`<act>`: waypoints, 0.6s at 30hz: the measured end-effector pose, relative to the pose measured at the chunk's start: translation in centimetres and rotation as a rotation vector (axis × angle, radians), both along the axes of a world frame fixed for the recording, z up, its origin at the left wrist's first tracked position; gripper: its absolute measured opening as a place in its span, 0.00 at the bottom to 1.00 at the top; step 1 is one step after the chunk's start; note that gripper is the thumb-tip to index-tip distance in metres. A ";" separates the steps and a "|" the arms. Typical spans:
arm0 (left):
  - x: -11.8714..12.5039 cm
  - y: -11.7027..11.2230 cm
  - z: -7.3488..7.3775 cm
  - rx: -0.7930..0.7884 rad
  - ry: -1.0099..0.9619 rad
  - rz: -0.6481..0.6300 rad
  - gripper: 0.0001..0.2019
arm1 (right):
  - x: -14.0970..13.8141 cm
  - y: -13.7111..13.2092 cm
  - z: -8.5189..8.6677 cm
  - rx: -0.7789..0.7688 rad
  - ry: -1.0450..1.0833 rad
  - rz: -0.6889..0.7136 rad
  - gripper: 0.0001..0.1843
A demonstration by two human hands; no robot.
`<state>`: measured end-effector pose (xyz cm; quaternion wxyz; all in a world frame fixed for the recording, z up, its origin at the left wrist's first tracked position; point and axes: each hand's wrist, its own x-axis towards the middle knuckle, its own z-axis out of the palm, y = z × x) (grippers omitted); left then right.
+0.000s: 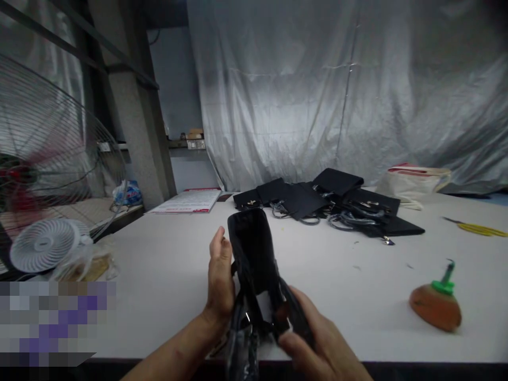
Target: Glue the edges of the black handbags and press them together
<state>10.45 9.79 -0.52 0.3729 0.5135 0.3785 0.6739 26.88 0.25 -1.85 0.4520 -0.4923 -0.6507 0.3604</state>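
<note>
A small black handbag (252, 248) is held upright over the front edge of the white table, its opening facing me and its inside dark. My left hand (220, 280) lies along the bag's left side, the palm pressed to it and the fingers pointing up. Around the near right part, by a strap and some metal fittings, my right hand (317, 341) is closed with the thumb on top. Shiny handles (241, 346), seemingly wrapped in clear film, hang down toward me between the wrists. The right hand's fingers are partly hidden behind the bag.
Several flat black bags (305, 201) with wrapped handles lie piled at the back. An orange bottle (434, 309) with a green cap, yellow-handled snips (482, 229) and a cream cloth bag (413, 185) are on the right. Left are a printed sheet (186, 202) and a white fan (50, 244).
</note>
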 end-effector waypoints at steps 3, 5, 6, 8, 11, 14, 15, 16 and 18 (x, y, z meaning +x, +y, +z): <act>1.7 -0.3 0.5 0.053 0.067 0.085 0.26 | -2.4 -0.1 -0.5 0.031 0.083 0.093 0.43; 2.1 -0.5 0.6 0.065 0.094 0.081 0.26 | -2.5 0.1 -0.6 0.012 0.091 0.039 0.44; 2.0 -0.6 0.5 0.069 0.105 0.063 0.26 | -2.1 0.3 -0.5 0.005 0.076 0.004 0.42; 1.6 -1.2 0.3 0.092 0.126 0.021 0.26 | -0.8 0.7 -0.2 -0.025 0.029 -0.035 0.39; 0.6 -2.5 -0.6 0.144 0.123 -0.062 0.30 | 1.8 1.6 0.3 -0.037 -0.127 -0.149 0.36; -0.2 -4.1 -2.3 0.158 0.094 -0.176 0.35 | 3.9 2.6 0.4 0.296 -0.427 -0.458 0.39; -0.3 -4.5 -3.0 0.146 0.085 -0.211 0.35 | 4.3 3.0 0.5 0.460 -0.541 -0.523 0.39; -0.4 -4.8 -3.6 0.127 0.073 -0.240 0.35 | 4.4 3.3 0.7 0.616 -0.649 -0.543 0.38; -0.5 -4.9 -4.8 0.078 0.038 -0.258 0.31 | 3.7 4.0 1.3 0.854 -0.836 -0.455 0.35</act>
